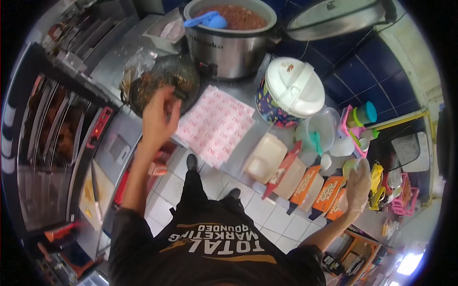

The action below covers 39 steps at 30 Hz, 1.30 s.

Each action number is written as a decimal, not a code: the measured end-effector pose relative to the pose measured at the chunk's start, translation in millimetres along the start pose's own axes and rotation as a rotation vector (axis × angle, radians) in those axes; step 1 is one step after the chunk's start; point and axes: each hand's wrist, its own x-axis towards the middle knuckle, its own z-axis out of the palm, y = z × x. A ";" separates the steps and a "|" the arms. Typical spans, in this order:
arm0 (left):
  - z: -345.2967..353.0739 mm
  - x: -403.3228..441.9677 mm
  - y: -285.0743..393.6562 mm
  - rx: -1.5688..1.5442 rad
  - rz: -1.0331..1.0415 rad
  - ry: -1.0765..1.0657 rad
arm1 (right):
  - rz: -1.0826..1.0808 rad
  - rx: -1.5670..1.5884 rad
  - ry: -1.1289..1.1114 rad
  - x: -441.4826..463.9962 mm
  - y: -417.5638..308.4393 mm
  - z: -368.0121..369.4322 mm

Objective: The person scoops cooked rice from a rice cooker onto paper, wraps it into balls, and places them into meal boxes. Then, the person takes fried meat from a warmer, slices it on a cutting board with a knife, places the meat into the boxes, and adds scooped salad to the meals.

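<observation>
My left hand (161, 114) is bare and raised over a dark bowl (191, 71) of seasoned food. Its fingers are loosely curled, with the thumb apart. A small dark piece shows by the fingertips, but I cannot tell whether they touch it. Beside this hand, pink-printed wrapping paper (217, 124) lies on the metal counter, overhanging its front edge. At the right, my right hand (358, 188) wears a clear plastic glove, its fingers stretched out beside a clear tub (349, 167). Orange printed cartons (327, 194) stand close to it on the counter edge.
Behind the paper stand a large steel cooker (229, 52) with a blue scoop (207, 20) and a white-lidded patterned container (293, 88). Open cream boxes (265, 157) line the counter. At left are a knife (95, 190) on a cutting board (88, 205) and a glass-fronted heated cabinet (52, 133).
</observation>
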 end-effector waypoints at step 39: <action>210.1 425.1 -31.1 0.533 0.459 -0.776 | 0.138 1.217 0.005 240.3 -389.6 218.2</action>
